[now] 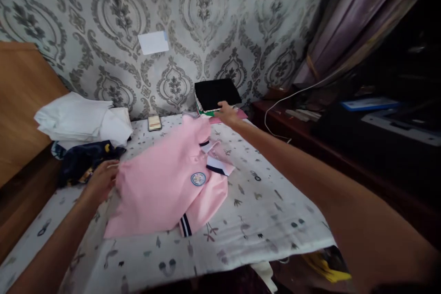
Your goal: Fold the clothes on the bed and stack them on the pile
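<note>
A pink polo shirt (155,183) with a round badge and navy-and-white trim lies spread and somewhat rumpled on the white patterned sheet (255,220). At the shirt's left edge, my left hand (103,179) has its fingers closed on the pink fabric. My right hand (226,113) reaches to the back, its fingers apart, beside a stack topped with a black item (218,94). Pink cloth (241,114) lies beneath and beside that stack, partly hidden by my right hand.
Folded white clothes (79,117) sit on dark clothing (82,158) at the left, beside a wooden panel (24,105). A small box (154,123) is near the wall. A white cable (296,93) crosses the dark furniture at right.
</note>
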Motion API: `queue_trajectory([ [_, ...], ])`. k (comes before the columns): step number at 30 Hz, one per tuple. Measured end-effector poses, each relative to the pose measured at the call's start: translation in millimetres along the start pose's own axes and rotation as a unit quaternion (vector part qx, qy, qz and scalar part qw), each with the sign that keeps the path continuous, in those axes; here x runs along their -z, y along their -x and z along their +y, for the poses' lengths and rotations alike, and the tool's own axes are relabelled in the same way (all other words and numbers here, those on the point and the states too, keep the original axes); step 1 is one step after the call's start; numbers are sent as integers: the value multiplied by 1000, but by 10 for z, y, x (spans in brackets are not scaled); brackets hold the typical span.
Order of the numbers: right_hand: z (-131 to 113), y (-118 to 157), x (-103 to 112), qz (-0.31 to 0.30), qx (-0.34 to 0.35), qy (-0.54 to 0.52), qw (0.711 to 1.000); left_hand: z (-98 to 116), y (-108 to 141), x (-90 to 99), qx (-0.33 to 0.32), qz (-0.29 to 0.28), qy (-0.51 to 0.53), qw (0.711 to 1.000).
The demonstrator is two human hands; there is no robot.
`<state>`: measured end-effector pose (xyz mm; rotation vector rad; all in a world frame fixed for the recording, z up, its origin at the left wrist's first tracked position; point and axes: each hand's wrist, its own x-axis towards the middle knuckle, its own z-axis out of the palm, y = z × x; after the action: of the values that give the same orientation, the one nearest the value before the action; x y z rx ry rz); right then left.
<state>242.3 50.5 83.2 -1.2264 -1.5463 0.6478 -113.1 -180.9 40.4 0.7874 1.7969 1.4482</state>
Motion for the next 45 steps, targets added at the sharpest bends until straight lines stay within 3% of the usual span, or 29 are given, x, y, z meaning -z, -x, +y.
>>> queue_trajectory([
  [2, 176, 479, 50, -40, 6, 46, 998, -255, -43, 25, 21, -3, -6, 1000],
  [4, 258, 1102, 171, -126, 120, 108, 979, -386, 1, 84, 22, -17, -12, 1000],
  [5, 268, 1430, 235, -184, 184, 105, 960, -410, 45, 116, 19, -26, -29, 999],
  [8, 231, 2276, 352, -356, 349, 86, 863, -396, 213, 176, 10, -75, -109, 991],
  [9, 216, 2468, 356, -384, 371, 95, 840, -383, 271, 177, 3, -94, -137, 986],
  [11, 205, 2687, 322, -397, 378, 113, 829, -362, 373, 154, -22, -129, -176, 976],
  [14, 227, 2709, 252, -371, 348, 122, 852, -339, 473, 85, -39, -151, -186, 970],
  [18, 219, 2578, 288, -363, 288, 93, 881, -275, 512, 23, 10, -137, -120, 983],
  [23, 203, 2561, 286, -401, 332, 126, 844, -252, 489, 31, 40, -132, -72, 988],
  [25, 218, 2576, 224, -400, 324, 150, 844, -276, 480, 39, 47, -130, -64, 988],
  [29, 188, 2518, 249, -369, 221, 92, 898, -285, 475, 53, 36, -119, -72, 990],
  [32, 84, 2380, 498, -301, 130, 6, 945, -271, 477, 85, 12, -132, -110, 985],
  [34, -8, 2303, 717, -277, 111, -10, 954, -276, 491, 121, -3, -171, -153, 973],
  [37, -137, 2300, 987, -330, 95, 31, 939, -290, 522, 180, -9, -258, -212, 943],
  [40, -204, 2350, 1098, -462, 80, 54, 882, -253, 485, 225, -15, -309, -258, 915],
  [43, -148, 2195, 1012, -536, 70, 22, 841, -144, 247, 189, -32, -297, -298, 907],
  [45, -39, 1891, 820, -505, 64, 13, 860, -53, -37, 63, -86, -266, -332, 901],
])
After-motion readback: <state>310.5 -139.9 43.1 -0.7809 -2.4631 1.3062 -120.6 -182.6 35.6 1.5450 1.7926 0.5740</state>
